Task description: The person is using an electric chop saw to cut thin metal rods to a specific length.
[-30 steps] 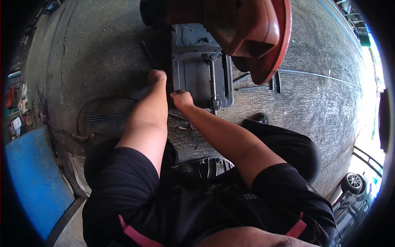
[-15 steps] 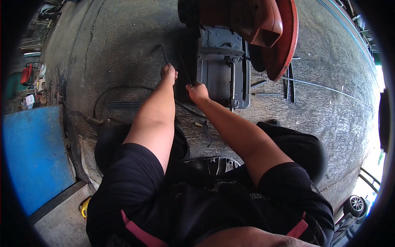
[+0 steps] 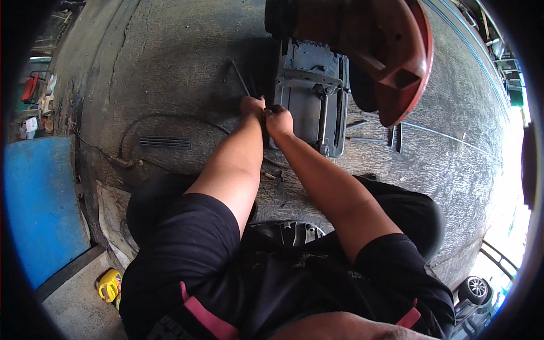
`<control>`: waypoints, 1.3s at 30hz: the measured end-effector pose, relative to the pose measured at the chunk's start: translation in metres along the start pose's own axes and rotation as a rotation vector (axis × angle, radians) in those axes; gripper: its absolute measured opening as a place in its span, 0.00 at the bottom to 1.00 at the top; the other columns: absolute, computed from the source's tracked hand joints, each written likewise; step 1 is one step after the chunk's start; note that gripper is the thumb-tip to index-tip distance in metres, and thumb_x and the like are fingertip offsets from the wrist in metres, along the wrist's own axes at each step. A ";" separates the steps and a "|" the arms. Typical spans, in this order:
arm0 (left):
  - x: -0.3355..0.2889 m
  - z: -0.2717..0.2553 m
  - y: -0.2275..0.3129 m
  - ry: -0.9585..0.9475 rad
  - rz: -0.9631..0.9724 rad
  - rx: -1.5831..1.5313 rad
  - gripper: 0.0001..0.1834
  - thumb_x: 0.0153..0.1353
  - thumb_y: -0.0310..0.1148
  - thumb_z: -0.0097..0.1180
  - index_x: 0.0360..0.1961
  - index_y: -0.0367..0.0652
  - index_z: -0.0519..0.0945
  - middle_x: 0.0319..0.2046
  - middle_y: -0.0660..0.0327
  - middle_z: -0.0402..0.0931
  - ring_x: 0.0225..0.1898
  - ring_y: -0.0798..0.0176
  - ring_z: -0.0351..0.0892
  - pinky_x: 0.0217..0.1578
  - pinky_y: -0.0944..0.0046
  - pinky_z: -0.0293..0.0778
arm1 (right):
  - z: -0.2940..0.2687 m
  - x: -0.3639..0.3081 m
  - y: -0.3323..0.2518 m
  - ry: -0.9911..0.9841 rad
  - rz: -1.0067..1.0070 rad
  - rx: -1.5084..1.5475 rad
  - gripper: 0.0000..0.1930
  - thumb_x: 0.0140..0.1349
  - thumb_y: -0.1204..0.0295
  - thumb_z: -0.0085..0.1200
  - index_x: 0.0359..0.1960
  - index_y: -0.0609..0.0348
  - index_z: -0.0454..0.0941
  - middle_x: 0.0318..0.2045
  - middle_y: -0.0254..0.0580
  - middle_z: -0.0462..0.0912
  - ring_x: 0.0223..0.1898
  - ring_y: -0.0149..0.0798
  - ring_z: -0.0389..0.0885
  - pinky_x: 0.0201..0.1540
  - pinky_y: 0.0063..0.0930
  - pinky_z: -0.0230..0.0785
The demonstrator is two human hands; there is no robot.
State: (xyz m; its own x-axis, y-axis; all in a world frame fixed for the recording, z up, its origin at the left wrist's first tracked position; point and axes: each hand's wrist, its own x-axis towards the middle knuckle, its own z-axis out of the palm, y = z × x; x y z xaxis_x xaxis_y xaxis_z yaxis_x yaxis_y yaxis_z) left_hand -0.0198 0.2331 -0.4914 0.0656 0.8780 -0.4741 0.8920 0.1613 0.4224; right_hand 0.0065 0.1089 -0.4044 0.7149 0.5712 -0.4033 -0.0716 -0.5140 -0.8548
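Note:
My left hand [image 3: 253, 106] is closed round a thin metal bar [image 3: 239, 77], which slants up and to the left from my fist. Close beside it, my right hand [image 3: 279, 121] is closed at the left edge of the chop saw's grey base [image 3: 294, 107]. A second, dark bar shows faintly above the gap between my hands; its lower end goes out of sight at my right fist. The saw's red guard [image 3: 416, 68] overhangs the right side of the base. A clamp screw [image 3: 323, 119] runs along the base's right half.
Several dark flat bars [image 3: 165, 142] lie on the concrete to the left, near a curved black cable [image 3: 170, 115]. Cut metal pieces [image 3: 395, 137] lie right of the saw. A blue panel [image 3: 42, 209] stands at far left, with a yellow object [image 3: 108, 285] below it.
My left hand has moved right and slightly down with its bar, coming against my right hand. The right hand has shifted only slightly. The view has turned a little, so the saw appears further right.

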 end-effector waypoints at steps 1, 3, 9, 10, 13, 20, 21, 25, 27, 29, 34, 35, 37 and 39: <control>0.003 0.002 0.000 0.010 -0.005 -0.007 0.27 0.49 0.45 0.64 0.42 0.32 0.77 0.43 0.42 0.77 0.48 0.45 0.77 0.48 0.54 0.75 | 0.000 0.004 -0.001 -0.010 0.011 -0.013 0.15 0.55 0.65 0.51 0.40 0.62 0.80 0.38 0.58 0.81 0.44 0.54 0.79 0.48 0.39 0.70; 0.009 0.006 -0.002 -0.046 0.061 0.043 0.22 0.48 0.39 0.64 0.39 0.33 0.78 0.42 0.43 0.78 0.47 0.45 0.78 0.47 0.54 0.75 | 0.001 0.010 -0.001 0.027 0.010 -0.052 0.15 0.55 0.67 0.51 0.39 0.62 0.80 0.37 0.57 0.81 0.43 0.55 0.80 0.48 0.39 0.70; 0.027 0.004 -0.013 0.032 0.266 0.262 0.16 0.50 0.33 0.56 0.37 0.31 0.79 0.39 0.42 0.78 0.43 0.45 0.79 0.45 0.56 0.77 | 0.004 0.015 0.004 0.055 0.050 0.055 0.14 0.54 0.68 0.50 0.37 0.64 0.80 0.36 0.57 0.82 0.41 0.55 0.80 0.47 0.39 0.71; 0.026 0.002 -0.014 0.035 0.267 0.267 0.16 0.50 0.33 0.56 0.37 0.31 0.79 0.39 0.42 0.78 0.43 0.45 0.79 0.45 0.56 0.77 | 0.005 0.017 0.003 0.053 0.050 0.061 0.14 0.54 0.68 0.50 0.37 0.64 0.80 0.36 0.57 0.82 0.41 0.55 0.80 0.47 0.39 0.71; 0.021 -0.005 -0.014 -0.010 0.070 -0.057 0.18 0.52 0.37 0.56 0.38 0.31 0.78 0.37 0.42 0.79 0.39 0.45 0.81 0.40 0.54 0.78 | 0.005 0.026 -0.004 0.040 0.106 0.084 0.14 0.55 0.67 0.50 0.38 0.63 0.80 0.36 0.55 0.82 0.41 0.55 0.80 0.46 0.38 0.71; 0.000 -0.042 -0.024 -0.250 -0.048 -0.894 0.08 0.59 0.31 0.53 0.34 0.36 0.73 0.28 0.57 0.76 0.25 0.62 0.76 0.23 0.62 0.70 | 0.010 0.034 -0.033 -0.129 -0.189 -0.200 0.16 0.57 0.63 0.51 0.43 0.58 0.80 0.44 0.54 0.79 0.51 0.52 0.75 0.54 0.38 0.67; -0.007 -0.046 -0.023 -0.214 -0.029 -1.010 0.06 0.60 0.28 0.52 0.35 0.37 0.72 0.28 0.59 0.75 0.26 0.64 0.76 0.23 0.63 0.69 | 0.012 0.031 -0.038 -0.177 -0.186 -0.270 0.16 0.57 0.64 0.50 0.44 0.57 0.79 0.45 0.53 0.79 0.52 0.51 0.75 0.55 0.38 0.66; -0.039 -0.070 -0.009 -0.212 0.049 -1.103 0.07 0.61 0.26 0.50 0.41 0.39 0.70 0.32 0.59 0.75 0.28 0.63 0.76 0.24 0.62 0.70 | 0.015 0.015 -0.050 -0.157 -0.256 -0.332 0.21 0.56 0.66 0.53 0.52 0.58 0.74 0.45 0.56 0.79 0.51 0.54 0.75 0.54 0.40 0.67; -0.060 -0.078 0.000 -0.138 0.128 -1.264 0.10 0.62 0.24 0.48 0.45 0.41 0.69 0.35 0.58 0.74 0.29 0.63 0.76 0.26 0.63 0.71 | 0.015 0.009 -0.056 -0.127 -0.240 -0.251 0.20 0.56 0.68 0.53 0.50 0.59 0.74 0.45 0.56 0.79 0.51 0.54 0.75 0.54 0.39 0.67; -0.074 -0.091 0.006 -0.185 0.109 -1.372 0.11 0.64 0.24 0.45 0.48 0.44 0.67 0.37 0.58 0.74 0.30 0.62 0.75 0.28 0.63 0.72 | 0.015 0.002 -0.062 -0.089 -0.226 -0.176 0.19 0.56 0.70 0.53 0.49 0.60 0.74 0.45 0.56 0.79 0.51 0.54 0.75 0.54 0.39 0.67; -0.110 -0.115 0.016 -0.329 0.217 -1.575 0.09 0.67 0.32 0.47 0.46 0.44 0.69 0.37 0.59 0.73 0.37 0.60 0.74 0.38 0.59 0.72 | 0.004 -0.023 -0.089 0.007 -0.281 -0.015 0.19 0.58 0.71 0.50 0.51 0.61 0.73 0.46 0.59 0.78 0.52 0.53 0.75 0.54 0.38 0.66; -0.117 -0.122 0.019 -0.334 0.238 -1.581 0.09 0.67 0.32 0.47 0.46 0.44 0.69 0.37 0.59 0.73 0.37 0.60 0.74 0.38 0.59 0.72 | -0.002 -0.033 -0.098 0.015 -0.344 -0.001 0.19 0.58 0.71 0.50 0.51 0.61 0.73 0.46 0.59 0.78 0.52 0.53 0.75 0.54 0.38 0.66; -0.130 -0.142 0.032 -0.340 0.378 -1.634 0.11 0.67 0.34 0.47 0.48 0.44 0.70 0.38 0.60 0.72 0.41 0.60 0.73 0.44 0.58 0.70 | -0.018 -0.058 -0.120 -0.002 -0.438 0.172 0.16 0.59 0.70 0.51 0.48 0.63 0.74 0.43 0.59 0.79 0.49 0.55 0.77 0.51 0.38 0.67; -0.148 -0.166 0.052 -0.358 0.505 -1.731 0.15 0.67 0.35 0.47 0.52 0.42 0.69 0.40 0.60 0.72 0.43 0.60 0.72 0.46 0.60 0.70 | -0.034 -0.087 -0.149 0.046 -0.542 0.189 0.14 0.60 0.70 0.51 0.45 0.63 0.75 0.41 0.58 0.80 0.45 0.54 0.79 0.47 0.38 0.69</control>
State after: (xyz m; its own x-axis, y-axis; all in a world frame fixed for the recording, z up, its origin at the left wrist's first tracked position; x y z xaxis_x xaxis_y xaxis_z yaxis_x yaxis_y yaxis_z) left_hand -0.0571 0.1858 -0.2713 0.4370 0.8951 -0.0888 -0.6317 0.3757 0.6781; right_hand -0.0211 0.1142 -0.2308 0.7131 0.6907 0.1200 0.1939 -0.0299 -0.9806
